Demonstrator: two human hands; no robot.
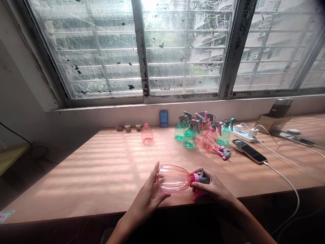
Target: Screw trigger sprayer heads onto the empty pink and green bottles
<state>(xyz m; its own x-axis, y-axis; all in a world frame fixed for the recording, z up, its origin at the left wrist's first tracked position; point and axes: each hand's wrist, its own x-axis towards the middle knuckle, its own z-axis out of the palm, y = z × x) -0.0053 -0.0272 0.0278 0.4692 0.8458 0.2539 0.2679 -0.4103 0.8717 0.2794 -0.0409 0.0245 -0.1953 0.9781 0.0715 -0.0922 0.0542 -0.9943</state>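
Note:
A clear pink spray bottle (174, 178) lies sideways between my hands, just above the table's front edge. My left hand (152, 189) is wrapped round its base at the left end. At the neck, my right hand (209, 184) grips the pink collar of the grey and pink spray head (203, 177); its pink trigger hangs below my fingers. Whether the head is fully seated on the neck, I cannot tell. A loose pink and grey spray head (223, 153) lies on the table beyond my right hand. Farther back, a pink bottle (147, 134) stands upright without a head.
Several green and pink spray bottles (189, 138) with heads cluster at the back. Right of them are a white power strip (243, 135), a charging phone (250, 150) with its cable, and a cardboard box (271, 123). Small containers (127, 128) and a blue object (164, 118) stand by the wall.

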